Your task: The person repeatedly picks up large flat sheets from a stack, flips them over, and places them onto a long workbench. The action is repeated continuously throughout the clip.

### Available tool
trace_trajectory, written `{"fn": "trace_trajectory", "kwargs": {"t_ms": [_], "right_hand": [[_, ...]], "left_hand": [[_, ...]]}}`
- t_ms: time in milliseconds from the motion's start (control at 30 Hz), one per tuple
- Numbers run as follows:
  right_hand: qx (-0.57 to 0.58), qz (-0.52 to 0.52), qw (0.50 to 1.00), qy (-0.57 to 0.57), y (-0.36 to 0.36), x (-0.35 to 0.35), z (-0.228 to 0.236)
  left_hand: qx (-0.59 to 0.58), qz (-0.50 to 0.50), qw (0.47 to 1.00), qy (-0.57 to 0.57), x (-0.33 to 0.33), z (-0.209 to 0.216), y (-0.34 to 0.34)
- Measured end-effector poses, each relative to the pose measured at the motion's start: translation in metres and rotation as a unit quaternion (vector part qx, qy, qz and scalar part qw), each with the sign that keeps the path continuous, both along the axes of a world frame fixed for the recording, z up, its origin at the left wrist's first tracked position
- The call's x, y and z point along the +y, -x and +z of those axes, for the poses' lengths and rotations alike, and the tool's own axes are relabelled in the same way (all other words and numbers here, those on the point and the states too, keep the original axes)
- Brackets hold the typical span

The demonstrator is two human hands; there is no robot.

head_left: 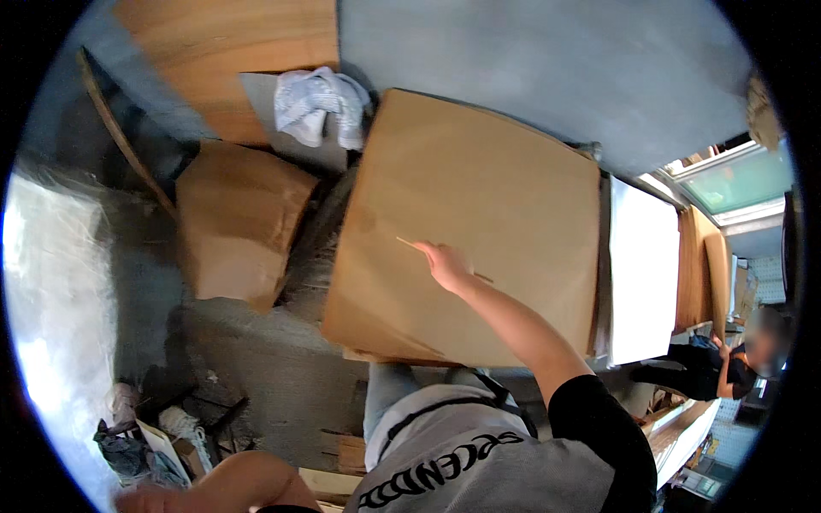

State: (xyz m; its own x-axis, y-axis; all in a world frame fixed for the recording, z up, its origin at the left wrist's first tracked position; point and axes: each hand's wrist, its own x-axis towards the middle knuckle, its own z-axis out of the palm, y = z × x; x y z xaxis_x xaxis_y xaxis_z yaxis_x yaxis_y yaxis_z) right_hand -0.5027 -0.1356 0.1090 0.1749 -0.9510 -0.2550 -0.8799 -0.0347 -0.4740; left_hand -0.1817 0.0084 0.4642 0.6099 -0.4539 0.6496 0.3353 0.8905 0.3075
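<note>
My right hand (446, 263) is closed round a thin light-brown stick (405, 241), whose exact kind I cannot make out. One end pokes out past my fingers to the left, and the other shows behind the hand. Beneath it lies a large stack of brown sheets (479, 179), like cardboard or thin board, in front of my body. Whether the stick touches the top sheet is not clear. At the lower left edge, my left hand (147, 498) is blurred and partly cut off, so its fingers cannot be read.
White sheets (641, 274) stand right of the stack. Another person (718, 363) is at the far right. A white cloth (321, 107) hangs at the back. Left are a brown sheet (239, 222) and a wooden strip (124, 137). Bags and scraps (175, 436) lie on the floor.
</note>
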Motion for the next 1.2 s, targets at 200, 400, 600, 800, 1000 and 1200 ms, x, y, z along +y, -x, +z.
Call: {"fn": "trace_trajectory", "kwargs": {"t_ms": [200,400,600,800,1000,1200], "right_hand": [[0.108,-0.010,0.992,0.060,-0.056,-0.079,-0.037],[0.244,-0.081,0.962,-0.088,0.051,-0.051,-0.003],[0.200,-0.025,0.979,-0.011,-0.055,-0.096,0.013],[0.098,-0.086,0.991,0.043,0.037,-0.055,-0.050],[0.191,-0.075,0.978,0.025,0.005,-0.065,-0.009],[-0.043,-0.201,0.973,0.102,0.041,-0.036,-0.086]], "left_hand": [[-0.038,-0.202,0.797,-0.568,-0.131,-0.215,-0.030],[0.022,-0.232,0.595,-0.769,-0.058,-0.332,-0.041],[-0.153,-0.303,0.569,-0.749,-0.091,-0.348,0.004],[-0.336,-0.295,0.575,-0.685,-0.070,-0.355,-0.020],[-0.683,-0.217,0.496,-0.490,-0.055,-0.352,0.029],[-0.832,-0.218,0.380,-0.339,-0.061,-0.392,0.046]]}}
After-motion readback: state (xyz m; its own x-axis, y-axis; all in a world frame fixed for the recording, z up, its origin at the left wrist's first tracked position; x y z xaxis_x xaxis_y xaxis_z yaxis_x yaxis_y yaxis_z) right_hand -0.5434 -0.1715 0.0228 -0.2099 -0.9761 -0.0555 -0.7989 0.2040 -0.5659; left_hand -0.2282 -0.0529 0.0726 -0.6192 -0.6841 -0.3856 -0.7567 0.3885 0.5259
